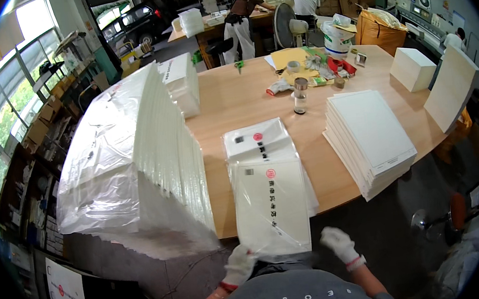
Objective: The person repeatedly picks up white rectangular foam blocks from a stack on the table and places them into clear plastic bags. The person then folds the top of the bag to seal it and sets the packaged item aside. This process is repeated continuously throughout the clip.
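Observation:
A clear plastic packet of cream paper (271,210), printed with dark characters and a red round mark, lies at the front edge of the table and reaches toward my body. My left hand (239,266), in a white glove, closes on its lower left corner. Just off the packet's lower right side is my right hand (339,243), also gloved, its fingers curled with nothing visible in them. Beneath and beyond the top packet lies another similar packet (272,132), partly covered.
A tall pile of plastic-wrapped packets (108,162) stands left, with a smaller stack (181,86) behind it. Right is a stack of white sheets (373,128); beyond stand white blocks (412,69). A glass bottle (300,96) is mid-table. Two people work at a farther table.

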A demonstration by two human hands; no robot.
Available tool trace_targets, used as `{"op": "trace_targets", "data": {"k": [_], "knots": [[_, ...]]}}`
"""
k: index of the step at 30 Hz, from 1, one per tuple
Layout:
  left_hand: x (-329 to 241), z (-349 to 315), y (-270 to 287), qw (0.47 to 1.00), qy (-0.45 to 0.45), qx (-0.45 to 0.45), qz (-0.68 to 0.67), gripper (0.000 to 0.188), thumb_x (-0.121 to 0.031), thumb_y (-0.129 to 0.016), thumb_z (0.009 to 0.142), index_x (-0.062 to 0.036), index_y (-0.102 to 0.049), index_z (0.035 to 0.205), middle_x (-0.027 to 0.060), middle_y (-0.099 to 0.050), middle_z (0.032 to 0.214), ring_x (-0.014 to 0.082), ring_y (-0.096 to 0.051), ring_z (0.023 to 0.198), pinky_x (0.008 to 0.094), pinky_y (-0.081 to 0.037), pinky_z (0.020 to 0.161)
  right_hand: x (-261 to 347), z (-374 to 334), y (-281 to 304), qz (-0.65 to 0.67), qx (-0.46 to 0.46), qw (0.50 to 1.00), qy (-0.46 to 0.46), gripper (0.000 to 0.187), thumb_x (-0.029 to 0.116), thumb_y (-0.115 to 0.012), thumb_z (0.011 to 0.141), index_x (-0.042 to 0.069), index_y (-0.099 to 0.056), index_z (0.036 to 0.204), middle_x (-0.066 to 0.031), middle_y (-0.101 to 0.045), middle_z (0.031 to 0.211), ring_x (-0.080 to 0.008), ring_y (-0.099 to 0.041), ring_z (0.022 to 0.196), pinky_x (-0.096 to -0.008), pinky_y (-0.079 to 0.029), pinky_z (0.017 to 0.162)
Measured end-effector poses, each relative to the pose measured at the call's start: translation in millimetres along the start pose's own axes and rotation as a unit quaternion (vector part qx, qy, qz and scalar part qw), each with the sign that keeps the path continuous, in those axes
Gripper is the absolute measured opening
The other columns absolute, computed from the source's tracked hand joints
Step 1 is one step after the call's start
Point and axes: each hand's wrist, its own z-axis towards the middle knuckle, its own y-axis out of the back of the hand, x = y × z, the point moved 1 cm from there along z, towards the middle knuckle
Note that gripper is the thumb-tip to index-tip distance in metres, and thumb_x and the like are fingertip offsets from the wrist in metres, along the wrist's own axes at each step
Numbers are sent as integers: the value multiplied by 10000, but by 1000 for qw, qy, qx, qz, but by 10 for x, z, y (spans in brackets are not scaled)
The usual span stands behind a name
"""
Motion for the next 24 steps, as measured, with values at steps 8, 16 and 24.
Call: {"op": "trace_targets", "data": {"k": [8, 16, 24], "knots": [[-1591, 546, 1565, 926, -370, -76, 20, 70, -83, -592, 719, -66, -534, 755, 94, -576, 789, 247, -578, 637, 320, -473, 562, 1189, 972, -753, 320, -20, 942, -96, 271, 153, -556, 888, -27, -586, 1089, -68, -612, 1010, -121, -548, 943, -239, -440, 836], [-1551, 531, 3681, 824, -243, -510, -52, 222, -183, -397, 935, -45, -500, 795, 14, -463, 746, 100, -443, 696, 224, -363, 628, 3781, 2609, -955, 342, 188, 903, 180, 366, 246, -491, 910, -46, -570, 1117, -62, -639, 924, -117, -598, 783, -226, -475, 684], [640, -26, 3631, 803, -10, -584, -120, 220, -249, -416, 937, -57, -520, 909, 25, -510, 806, 144, -482, 702, 276, -401, 619, 4274, 2739, -1529, -51, 121, 911, 390, 437, 414, -469, 912, 12, -638, 944, -74, -577, 558, -101, -511, 431, -261, -431, 437]]}}
